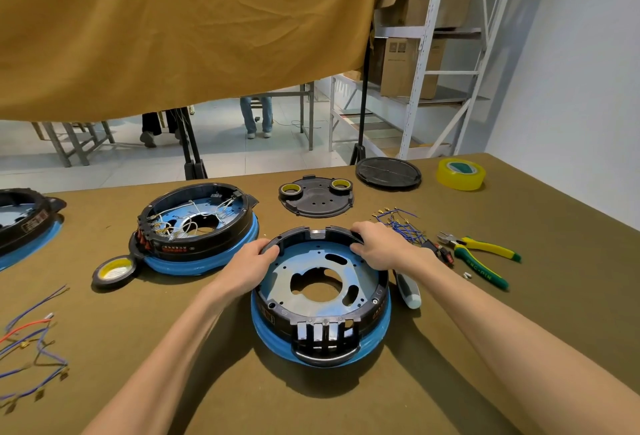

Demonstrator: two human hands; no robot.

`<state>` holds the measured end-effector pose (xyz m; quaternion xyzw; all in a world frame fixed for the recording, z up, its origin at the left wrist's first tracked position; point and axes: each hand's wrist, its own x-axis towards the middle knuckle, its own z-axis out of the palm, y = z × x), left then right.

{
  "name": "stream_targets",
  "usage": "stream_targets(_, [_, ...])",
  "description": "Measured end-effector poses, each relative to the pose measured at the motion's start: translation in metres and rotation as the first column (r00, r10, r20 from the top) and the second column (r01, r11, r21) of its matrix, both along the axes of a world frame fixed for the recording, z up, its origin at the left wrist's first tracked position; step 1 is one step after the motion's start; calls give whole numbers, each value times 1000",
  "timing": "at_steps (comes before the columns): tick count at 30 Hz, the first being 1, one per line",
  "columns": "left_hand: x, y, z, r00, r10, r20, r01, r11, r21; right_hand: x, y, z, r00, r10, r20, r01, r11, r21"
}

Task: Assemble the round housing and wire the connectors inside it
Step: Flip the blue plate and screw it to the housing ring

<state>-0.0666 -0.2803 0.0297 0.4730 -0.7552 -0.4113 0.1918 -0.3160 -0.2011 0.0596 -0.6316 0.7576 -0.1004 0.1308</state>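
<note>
head view: both hands grip the black ring of the round housing (320, 296), left hand (251, 261) curled on its far-left rim, right hand (379, 244) on its far-right rim; pliers (481, 256) lie right of it.

An olive-brown cloth-covered table (138, 348) fills the foreground. A mustard-yellow fabric sheet (173, 25) hangs across the upper view on black stands (194, 157). Beyond it lies a pale tiled floor (225, 154) with grey metal table frames (72, 140). A white metal shelving rack (422, 63) holding cardboard boxes (405, 67) stands at right, beside a plain white wall (571, 70). Lighting is even and diffuse.
</note>
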Motion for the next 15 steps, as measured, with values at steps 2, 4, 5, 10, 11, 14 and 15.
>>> stream_targets(2, [0, 0, 0, 1000, -5, 20, 6, 999, -36, -1, 0, -1, 1000, 9, -20, -9, 1000, -6])
stream_targets(4, [-1, 0, 0, 999, -6, 48, 10, 997, -81, -1, 1, -3, 999, -2, -43, 1, 1000, -17])
stream_targets(5, [-1, 0, 1, 998, -10, 62, 16, 995, -97, -1, 1, -5, 998, -13, -56, 12, 1000, -21])
stream_targets(10, [-2, -1, 5, 995, -17, 97, 30, 990, -135, 0, 1, -7, 998, -32, -57, 30, 999, -38])
stream_targets(11, [-2, 0, 5, 995, -13, 101, 27, 990, -138, -1, 0, -7, 998, -33, -54, 31, 999, -40])
stream_targets(14, [-1, 1, 5, 993, -8, 121, 27, 988, -150, 0, 1, -9, 997, -49, -53, 47, 998, -42])
stream_targets(15, [-1, 2, 6, 992, -7, 130, 28, 987, -157, 0, 1, -11, 997, -55, -45, 53, 997, -50])
